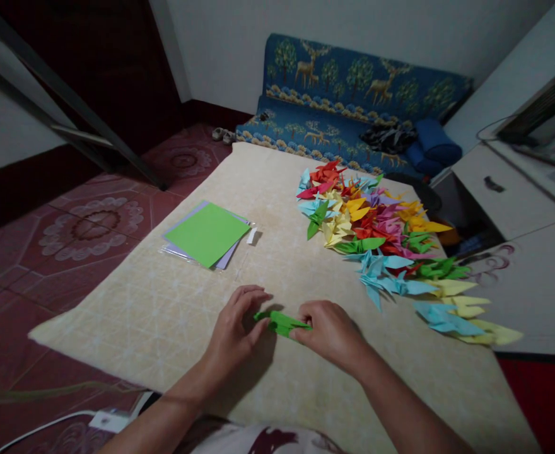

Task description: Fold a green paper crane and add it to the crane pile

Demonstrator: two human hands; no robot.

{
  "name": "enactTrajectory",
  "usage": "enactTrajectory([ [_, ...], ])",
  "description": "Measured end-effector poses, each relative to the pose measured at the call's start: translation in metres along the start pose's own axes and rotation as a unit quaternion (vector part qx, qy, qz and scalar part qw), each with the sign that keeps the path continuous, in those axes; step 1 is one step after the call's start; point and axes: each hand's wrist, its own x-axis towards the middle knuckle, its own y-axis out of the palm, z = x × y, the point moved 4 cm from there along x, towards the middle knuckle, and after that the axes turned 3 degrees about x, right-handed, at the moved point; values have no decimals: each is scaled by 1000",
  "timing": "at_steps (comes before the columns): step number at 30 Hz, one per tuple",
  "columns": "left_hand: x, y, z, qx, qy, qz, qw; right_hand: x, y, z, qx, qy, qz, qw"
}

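While fingers (308, 310) of two hands (234, 325) (333, 329) hold one folded green paper (282, 323), one paper stack (206, 234), many cranes (384, 230)

Bare tablecloth (277, 258) beyond the folded green paper (283, 323) leaves a hand room to pass. Origami cranes (376, 230) crowd the way beyond that folded paper's right; square sheets (206, 234) lie beyond its left.

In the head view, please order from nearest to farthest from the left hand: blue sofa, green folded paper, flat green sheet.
1. Green folded paper: between left hand and right hand.
2. Flat green sheet: ahead, slightly left.
3. Blue sofa: beyond the table.
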Motion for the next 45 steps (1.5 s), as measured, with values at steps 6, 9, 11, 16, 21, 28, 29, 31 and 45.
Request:
enactTrajectory([
  [6, 28, 4, 8, -225, -204, -60, 951, 28, 8, -7, 358, 94, -86, 925],
  [9, 49, 23, 1, -285, -249, -10, 925, 43, 16, -2, 453, 87, -121, 879],
  [11, 62, 32, -2, -293, -234, 0, 927, 47, 19, 1, 469, 77, -144, 868],
  [16, 82, 39, 6, -289, -208, -16, 935, 43, 16, -3, 519, 43, -169, 837],
  [21, 81, 45, 9, -284, -217, 33, 933, 39, 14, -18, 560, 75, -181, 805],
  [28, 77, 52, 9, -274, -201, 49, 939, 42, 20, -23, 525, 103, -193, 823],
  [29, 76, 52, 9, -273, -199, 49, 940, 42, 20, -23, 517, 106, -197, 826],
  [31, 75, 53, 10, -269, -191, 48, 943, 42, 21, -23, 509, 109, -209, 828],
  [45, 75, 57, 20, -278, -193, -26, 941, 40, 24, -23, 501, 86, -289, 811],
])
